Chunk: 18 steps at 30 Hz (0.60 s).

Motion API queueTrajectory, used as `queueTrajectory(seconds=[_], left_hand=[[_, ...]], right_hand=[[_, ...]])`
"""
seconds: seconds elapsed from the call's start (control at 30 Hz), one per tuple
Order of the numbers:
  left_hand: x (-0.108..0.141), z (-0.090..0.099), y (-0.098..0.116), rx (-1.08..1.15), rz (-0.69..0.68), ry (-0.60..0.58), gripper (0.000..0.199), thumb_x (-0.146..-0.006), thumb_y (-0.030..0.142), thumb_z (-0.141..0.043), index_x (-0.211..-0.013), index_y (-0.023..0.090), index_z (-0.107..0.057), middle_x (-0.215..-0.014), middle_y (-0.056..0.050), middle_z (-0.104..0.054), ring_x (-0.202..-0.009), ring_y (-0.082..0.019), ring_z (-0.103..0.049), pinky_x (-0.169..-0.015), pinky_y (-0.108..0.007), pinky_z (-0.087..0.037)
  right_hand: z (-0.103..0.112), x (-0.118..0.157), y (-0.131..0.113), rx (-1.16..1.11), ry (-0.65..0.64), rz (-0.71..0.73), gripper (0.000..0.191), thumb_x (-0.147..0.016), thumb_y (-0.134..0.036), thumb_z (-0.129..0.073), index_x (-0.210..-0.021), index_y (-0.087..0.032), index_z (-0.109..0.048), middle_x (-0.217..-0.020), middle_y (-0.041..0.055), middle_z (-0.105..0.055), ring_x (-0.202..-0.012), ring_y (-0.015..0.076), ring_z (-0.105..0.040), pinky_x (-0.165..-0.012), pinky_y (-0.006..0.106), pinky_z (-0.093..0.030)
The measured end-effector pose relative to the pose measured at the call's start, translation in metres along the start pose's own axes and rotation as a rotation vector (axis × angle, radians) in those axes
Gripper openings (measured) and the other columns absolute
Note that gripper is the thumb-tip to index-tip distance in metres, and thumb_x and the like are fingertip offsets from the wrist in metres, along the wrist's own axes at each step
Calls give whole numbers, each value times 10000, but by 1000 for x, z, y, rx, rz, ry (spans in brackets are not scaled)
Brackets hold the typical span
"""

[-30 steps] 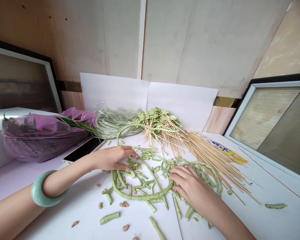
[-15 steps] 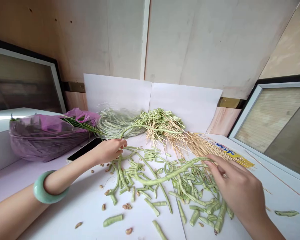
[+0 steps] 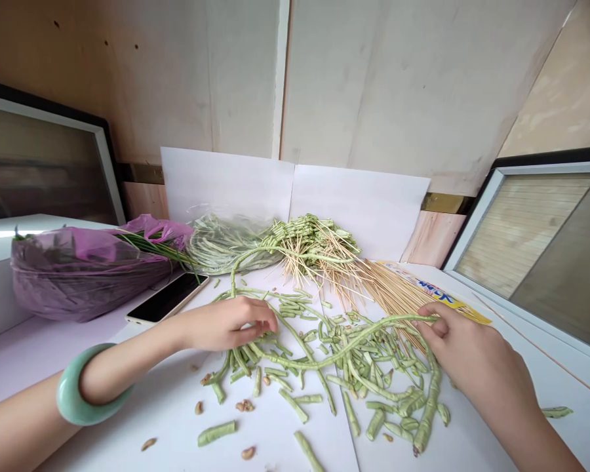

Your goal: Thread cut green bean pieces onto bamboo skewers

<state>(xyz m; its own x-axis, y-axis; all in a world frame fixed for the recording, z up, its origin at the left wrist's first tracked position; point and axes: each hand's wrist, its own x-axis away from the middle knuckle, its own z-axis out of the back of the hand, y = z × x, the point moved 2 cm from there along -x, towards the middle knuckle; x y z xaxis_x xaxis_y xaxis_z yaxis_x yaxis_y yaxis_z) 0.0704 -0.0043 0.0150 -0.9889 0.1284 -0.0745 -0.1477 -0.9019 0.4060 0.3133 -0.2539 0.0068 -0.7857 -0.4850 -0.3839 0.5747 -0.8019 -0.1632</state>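
My right hand (image 3: pixel 465 347) pinches the end of a long green bean (image 3: pixel 361 337), which curves leftward above the pile. Over the left part of the bean pieces (image 3: pixel 373 367) is my left hand (image 3: pixel 238 322), its fingers curled downward; whether they grip a bean is hidden. A pale green bangle circles my left wrist. Long beans and short broken pieces lie scattered on the white surface (image 3: pixel 167 406). Another long bean (image 3: pixel 233 269) arches up behind my left hand.
Behind lie skewered beans (image 3: pixel 309 236), a clear bag of beans (image 3: pixel 226 242) and wooden skewers (image 3: pixel 391 288) on a yellow packet (image 3: pixel 476 314). A purple bag (image 3: pixel 88 269) and a phone (image 3: pixel 167 298) are at the left. Loose seeds (image 3: pixel 248 453) lie in front.
My left hand has moved right and toward me, uncovering the phone. My right hand has shifted slightly to the right, still pinching the long bean.
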Motion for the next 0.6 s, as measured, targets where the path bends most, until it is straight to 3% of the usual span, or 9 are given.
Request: queueTrajectory(seconds=[0.1, 0.17, 0.27, 0.43, 0.5, 0.6], left_hand=[[-1, -8, 8, -114, 57, -123, 256, -824, 304, -635, -1058, 200, -635, -983, -64, -677, -799, -204, -636, -625, -264, -426], [-2, -11, 9, -207, 89, -141, 218, -802, 264, -669, -1012, 211, -652, -945, -52, -683, -765, -204, -639, -571, -260, -384], [-5, -11, 8, -266, 75, -66, 146, -844, 143, -594, -951, 210, -667, -888, -40, -685, -790, -193, -640, -602, -257, -382], [-12, -3, 14, -366, -8, 52, 101, -872, 186, -560, -848, 193, -659, -768, -27, -660, -708, -173, -611, -595, -271, -368], [-16, -2, 21, -418, -37, 87, 131, -887, 203, -535, -813, 186, -641, -736, -28, -645, -674, -167, -596, -576, -275, -358], [-24, -6, 33, -494, -119, 147, 223, -929, 264, -476, -782, 182, -622, -695, -30, -624, -640, -164, -578, -557, -281, -351]], right_hand=[[-4, -3, 7, 38, -52, 3, 169, -817, -339, -485, -886, -273, -625, -712, 42, -709, -595, 293, -638, -459, 318, -368], [-7, -5, 12, 45, -77, 14, 143, -802, -340, -500, -810, -263, -621, -637, 49, -680, -548, 284, -631, -429, 310, -367], [-8, -6, 22, 54, -109, 40, 98, -742, -274, -538, -676, -254, -607, -615, 45, -661, -491, 245, -618, -390, 284, -366], [-1, 0, 23, 77, -111, 111, 97, -614, -149, -599, -608, -235, -643, -586, 69, -646, -464, 265, -610, -349, 284, -344], [1, 9, 5, 27, -103, 202, 105, -680, -183, -615, -735, -222, -696, -728, 94, -695, -630, 290, -665, -458, 334, -456], [-2, 33, -39, -145, -136, 442, 238, -830, -295, -600, -1053, -268, -679, -1049, 42, -699, -908, 213, -669, -780, 315, -534]])
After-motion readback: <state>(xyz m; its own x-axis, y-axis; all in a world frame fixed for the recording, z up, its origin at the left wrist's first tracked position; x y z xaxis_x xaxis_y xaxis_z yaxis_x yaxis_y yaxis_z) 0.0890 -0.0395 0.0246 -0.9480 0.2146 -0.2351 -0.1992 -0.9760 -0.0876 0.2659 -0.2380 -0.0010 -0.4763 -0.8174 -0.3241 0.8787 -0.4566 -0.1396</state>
